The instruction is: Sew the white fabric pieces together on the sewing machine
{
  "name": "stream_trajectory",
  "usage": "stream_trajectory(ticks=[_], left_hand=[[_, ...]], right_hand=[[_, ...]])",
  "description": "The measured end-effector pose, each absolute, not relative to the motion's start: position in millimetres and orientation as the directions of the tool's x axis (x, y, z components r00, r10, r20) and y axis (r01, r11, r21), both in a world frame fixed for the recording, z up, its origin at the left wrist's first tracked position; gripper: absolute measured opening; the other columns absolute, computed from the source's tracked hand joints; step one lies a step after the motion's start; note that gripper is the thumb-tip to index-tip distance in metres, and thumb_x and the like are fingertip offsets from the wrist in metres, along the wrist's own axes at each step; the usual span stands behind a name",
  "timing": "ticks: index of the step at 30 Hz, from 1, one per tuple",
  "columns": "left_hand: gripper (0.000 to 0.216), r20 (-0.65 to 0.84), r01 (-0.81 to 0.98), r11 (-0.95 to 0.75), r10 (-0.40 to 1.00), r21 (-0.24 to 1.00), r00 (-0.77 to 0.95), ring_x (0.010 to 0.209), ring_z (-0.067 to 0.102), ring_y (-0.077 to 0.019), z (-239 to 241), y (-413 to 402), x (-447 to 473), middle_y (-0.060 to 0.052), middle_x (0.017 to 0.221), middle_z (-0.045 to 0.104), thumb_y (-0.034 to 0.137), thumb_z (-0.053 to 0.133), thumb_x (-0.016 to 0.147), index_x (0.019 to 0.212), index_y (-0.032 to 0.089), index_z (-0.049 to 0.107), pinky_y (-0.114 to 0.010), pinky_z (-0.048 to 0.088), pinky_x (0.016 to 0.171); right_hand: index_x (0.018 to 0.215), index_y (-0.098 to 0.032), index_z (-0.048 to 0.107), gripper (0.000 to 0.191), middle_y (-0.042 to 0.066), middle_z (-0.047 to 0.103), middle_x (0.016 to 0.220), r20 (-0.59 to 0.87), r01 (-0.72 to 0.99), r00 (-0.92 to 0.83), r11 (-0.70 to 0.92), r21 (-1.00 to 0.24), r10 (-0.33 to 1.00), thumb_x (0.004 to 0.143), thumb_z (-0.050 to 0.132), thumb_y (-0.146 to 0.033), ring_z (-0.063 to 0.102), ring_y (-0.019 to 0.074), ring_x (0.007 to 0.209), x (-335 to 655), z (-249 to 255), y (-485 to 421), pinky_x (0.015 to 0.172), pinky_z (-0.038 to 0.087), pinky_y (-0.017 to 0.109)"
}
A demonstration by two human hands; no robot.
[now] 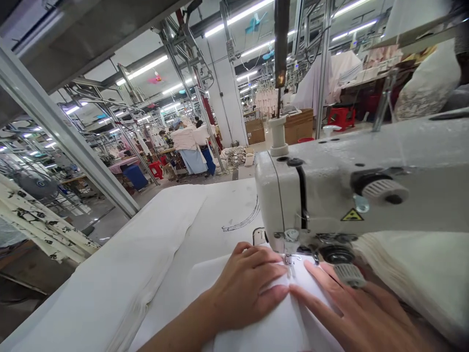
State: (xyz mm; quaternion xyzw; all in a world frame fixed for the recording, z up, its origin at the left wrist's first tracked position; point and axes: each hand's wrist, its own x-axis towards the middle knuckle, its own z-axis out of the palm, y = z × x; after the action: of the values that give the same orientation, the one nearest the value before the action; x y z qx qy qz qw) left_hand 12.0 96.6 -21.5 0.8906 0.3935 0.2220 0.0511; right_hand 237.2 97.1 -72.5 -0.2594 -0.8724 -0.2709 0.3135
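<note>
White fabric [274, 320] | under left hand [249, 281] and right hand [361, 310]

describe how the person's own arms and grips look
The left grip is a bare hand, no glove or ring visible; the left forearm shows no sleeve or watch. The right grip is also ungloved; any sleeve there cannot be made out.

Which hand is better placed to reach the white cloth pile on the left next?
Probably the left hand: it's nearer the cloth pile; the right hand is farther off, partly behind the sewing machine.
</note>
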Motion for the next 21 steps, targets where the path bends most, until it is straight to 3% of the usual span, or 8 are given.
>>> stream_trajectory(ticks=[4, 7, 11, 15, 19, 21], left_hand=[[0.029, 0.243, 0.756, -0.614, 0.788, 0.226, 0.566, 0.11, 0.054, -0.0252, -18, 96, 15, -0.008, 0.112, 0.066, 0.032, 0.053, 0.093, 0.116, 0.014, 0.057, -0.037, 0.034, 0.095], [0.028, 0.185, 0.78, -0.592, 0.805, 0.203, 0.563, 0.109, 0.053, -0.0267, -17, 98, 16, -0.01, 0.111, 0.064, 0.03, 0.049, 0.095, 0.116, 0.013, 0.056, -0.04, 0.032, 0.098], [0.028, 0.15, 0.788, -0.579, 0.815, 0.208, 0.559, 0.104, 0.054, -0.0265, -17, 100, 18, -0.011, 0.108, 0.063, 0.028, 0.045, 0.097, 0.118, 0.012, 0.055, -0.042, 0.03, 0.098], [0.03, 0.158, 0.79, -0.577, 0.817, 0.207, 0.555, 0.103, 0.055, -0.0263, -20, 99, 18, -0.012, 0.113, 0.063, 0.026, 0.044, 0.097, 0.122, 0.012, 0.054, -0.043, 0.027, 0.099], [0.029, 0.153, 0.799, -0.566, 0.824, 0.203, 0.545, 0.107, 0.056, -0.0255, -21, 99, 18, -0.011, 0.117, 0.063, 0.024, 0.045, 0.097, 0.122, 0.013, 0.053, -0.043, 0.022, 0.102], [0.028, 0.141, 0.802, -0.562, 0.827, 0.202, 0.544, 0.108, 0.056, -0.0255, -19, 99, 20, -0.011, 0.118, 0.062, 0.024, 0.044, 0.097, 0.122, 0.014, 0.053, -0.044, 0.021, 0.103]], right_hand=[[0.115, -0.017, 0.06, 0.048, 0.016, 0.066, 0.1, 0.695, 0.643, -0.655, 0.701, 0.307, 0.297, 0.097, 0.033, -0.053, 0.062, 0.0327, 0.089, 234, -57, 90, 0.078, 0.033, 0.046], [0.116, -0.02, 0.059, 0.051, 0.015, 0.063, 0.112, 0.677, 0.702, -0.597, 0.689, 0.181, 0.43, 0.099, 0.025, -0.055, 0.061, 0.0292, 0.094, 232, -53, 82, 0.082, 0.035, 0.045], [0.116, -0.028, 0.058, 0.052, 0.009, 0.06, 0.12, 0.611, 0.728, -0.512, 0.682, -0.063, 0.604, 0.087, 0.049, -0.069, 0.057, 0.0299, 0.103, 231, -56, 75, 0.08, 0.042, 0.044], [0.115, -0.03, 0.059, 0.056, 0.008, 0.06, 0.118, 0.587, 0.724, -0.472, 0.669, -0.169, 0.658, 0.075, 0.069, -0.067, 0.053, 0.0331, 0.107, 232, -58, 73, 0.083, 0.042, 0.047], [0.118, -0.032, 0.058, 0.046, 0.006, 0.061, 0.097, 0.596, 0.711, -0.461, 0.676, -0.196, 0.657, 0.088, 0.05, -0.067, 0.054, 0.0297, 0.104, 233, -59, 72, 0.09, 0.038, 0.048], [0.119, -0.033, 0.058, 0.047, 0.005, 0.061, 0.101, 0.604, 0.706, -0.459, 0.68, -0.197, 0.651, 0.095, 0.034, -0.066, 0.055, 0.0277, 0.1, 233, -59, 72, 0.091, 0.038, 0.047]])
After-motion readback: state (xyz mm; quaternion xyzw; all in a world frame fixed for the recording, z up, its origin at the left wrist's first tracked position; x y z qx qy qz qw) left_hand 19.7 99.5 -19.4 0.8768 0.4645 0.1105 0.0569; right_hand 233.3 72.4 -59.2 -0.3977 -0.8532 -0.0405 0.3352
